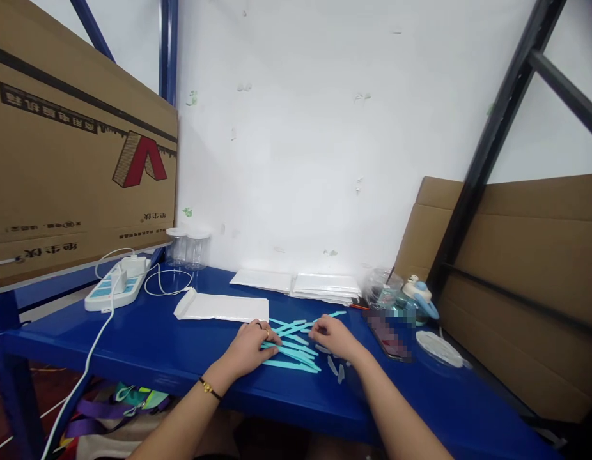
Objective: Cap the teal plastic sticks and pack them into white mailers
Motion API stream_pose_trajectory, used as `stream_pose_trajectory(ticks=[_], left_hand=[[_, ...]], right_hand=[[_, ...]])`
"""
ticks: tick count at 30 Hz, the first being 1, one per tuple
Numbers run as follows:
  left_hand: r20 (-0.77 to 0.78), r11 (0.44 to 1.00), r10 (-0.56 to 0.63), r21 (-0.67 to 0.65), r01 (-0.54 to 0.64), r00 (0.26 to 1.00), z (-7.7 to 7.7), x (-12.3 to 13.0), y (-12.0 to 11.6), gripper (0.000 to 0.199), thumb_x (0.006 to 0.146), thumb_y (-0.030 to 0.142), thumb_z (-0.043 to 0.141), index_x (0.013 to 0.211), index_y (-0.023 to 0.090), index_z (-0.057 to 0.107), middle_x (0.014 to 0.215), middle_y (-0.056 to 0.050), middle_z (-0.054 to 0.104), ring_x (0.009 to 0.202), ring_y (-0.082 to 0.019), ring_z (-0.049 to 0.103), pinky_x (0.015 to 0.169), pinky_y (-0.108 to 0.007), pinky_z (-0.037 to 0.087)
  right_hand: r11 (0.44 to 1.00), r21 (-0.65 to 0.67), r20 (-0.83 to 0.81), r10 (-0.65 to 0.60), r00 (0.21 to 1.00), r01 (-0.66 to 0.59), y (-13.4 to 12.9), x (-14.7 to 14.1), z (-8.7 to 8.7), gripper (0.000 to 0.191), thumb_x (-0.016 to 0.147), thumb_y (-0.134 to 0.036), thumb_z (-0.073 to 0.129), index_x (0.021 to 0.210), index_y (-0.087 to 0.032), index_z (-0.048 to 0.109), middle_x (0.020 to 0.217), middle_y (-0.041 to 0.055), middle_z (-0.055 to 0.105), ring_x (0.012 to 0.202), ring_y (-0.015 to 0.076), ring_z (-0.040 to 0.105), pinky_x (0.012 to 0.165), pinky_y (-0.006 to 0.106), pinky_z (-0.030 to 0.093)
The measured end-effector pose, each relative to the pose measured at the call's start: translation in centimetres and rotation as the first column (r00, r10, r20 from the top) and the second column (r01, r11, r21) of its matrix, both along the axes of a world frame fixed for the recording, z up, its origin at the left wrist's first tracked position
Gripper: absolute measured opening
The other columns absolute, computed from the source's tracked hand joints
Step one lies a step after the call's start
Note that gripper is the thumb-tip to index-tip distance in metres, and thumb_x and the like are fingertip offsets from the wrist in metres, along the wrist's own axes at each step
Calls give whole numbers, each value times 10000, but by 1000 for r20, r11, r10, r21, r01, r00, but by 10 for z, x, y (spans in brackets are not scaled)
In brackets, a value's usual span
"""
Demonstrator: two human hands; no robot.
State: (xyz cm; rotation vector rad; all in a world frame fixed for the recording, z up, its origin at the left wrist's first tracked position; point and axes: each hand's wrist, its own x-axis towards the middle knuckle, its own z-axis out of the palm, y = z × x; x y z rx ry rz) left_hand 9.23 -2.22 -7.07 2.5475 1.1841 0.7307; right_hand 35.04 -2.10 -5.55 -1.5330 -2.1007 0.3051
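Note:
Several slim turquoise plastic sticks (pixel 292 353) lie loosely crossed on the blue table, between my two hands. My left hand (pixel 252 348) is closed at their left ends, thumb and fingers gripping at least one stick. On the right side of the pile, my right hand (pixel 333 337) has its fingers curled into a pinch; what they hold, if anything, is hidden. One stick (pixel 337 314) reaches out just behind that hand. Small translucent caps (pixel 332 365) are scattered below my right hand. Behind my left hand lies a white packet (pixel 224 307).
Flat white boxes (pixel 325 285) lie along the wall. A power strip (pixel 116 287) with white cables and two clear jars (pixel 197 250) stand left. A phone (pixel 389 335), a lidded bottle (pixel 418 300) and a round white pad (pixel 440 349) are right. Cardboard (pixel 80 147) borders the table (pixel 133 345).

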Motion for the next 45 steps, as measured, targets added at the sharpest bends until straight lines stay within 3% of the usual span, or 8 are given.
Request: stream_pose_trajectory(ticks=[5, 9, 14, 20, 27, 33, 39, 45], left_hand=[[-11, 999, 50, 22, -50, 999, -1, -1, 2, 242, 833, 411, 498, 969, 282, 652, 941, -13, 624, 982, -210, 503, 853, -322, 364], [-2, 990, 138, 40, -138, 990, -2, -2, 2, 246, 830, 410, 498, 971, 260, 633, 961, -32, 603, 974, -220, 502, 829, -336, 377], [110, 966, 169, 179, -187, 979, 8, 9, -2, 353, 861, 401, 471, 1191, 281, 509, 1168, -44, 527, 1081, -229, 435, 887, -367, 346], [-7, 979, 105, 176, -102, 994, 13, 18, 0, 292, 910, 372, 397, 811, 244, 641, 871, -7, 620, 907, -196, 482, 782, -350, 332], [-33, 992, 76, 106, -72, 997, 4, -2, 7, 207, 862, 358, 481, 791, 258, 646, 870, 1, 621, 921, -199, 483, 793, -340, 333], [7, 997, 18, 72, -19, 1000, 5, 1, 2, 244, 887, 386, 436, 1012, 317, 633, 1052, -7, 598, 1047, -209, 456, 891, -358, 332], [-76, 985, -164, 46, 168, 984, 11, 1, -8, 457, 814, 558, 496, 1224, 356, 510, 1204, -20, 537, 1129, -256, 418, 972, -413, 278], [-77, 993, -71, 85, 78, 994, 2, 6, -11, 331, 826, 488, 522, 1096, 309, 589, 1005, -31, 563, 1010, -231, 481, 851, -345, 356]], right_hand=[[989, -147, 51, -23, 998, 31, 16, -28, -6, 117, 648, -281, 676, 610, -173, 650, 722, 21, 636, 658, 143, 560, 594, 230, 383], [979, -202, 32, -12, 999, 18, 15, -14, -4, 86, 654, -204, 645, 582, -159, 630, 577, 5, 618, 565, 130, 542, 518, 217, 353], [988, -152, -36, 16, 999, -21, -5, 3, 16, 81, 732, -245, 587, 743, -171, 620, 676, 5, 623, 611, 122, 531, 534, 205, 366], [982, -144, -103, 106, 989, -120, -21, 15, 22, 86, 733, -256, 602, 714, -174, 616, 641, -3, 602, 581, 113, 509, 522, 201, 366], [975, -222, -92, -6, 996, -14, -14, 60, 3, 128, 697, -277, 634, 706, -150, 643, 636, 12, 625, 580, 134, 545, 521, 220, 392], [1000, -2, 66, -2, 998, 2, 4, 17, 2, 117, 747, -214, 570, 787, -207, 680, 808, 24, 627, 728, 151, 556, 674, 248, 388], [994, -93, 99, -41, 994, 50, 25, -8, -7, 56, 691, -206, 633, 732, -177, 657, 733, 23, 628, 677, 147, 557, 627, 238, 374], [975, -222, 16, -1, 1000, 4, 26, 0, -12, 58, 655, -209, 660, 654, -157, 633, 584, -11, 616, 539, 111, 534, 496, 192, 357]])
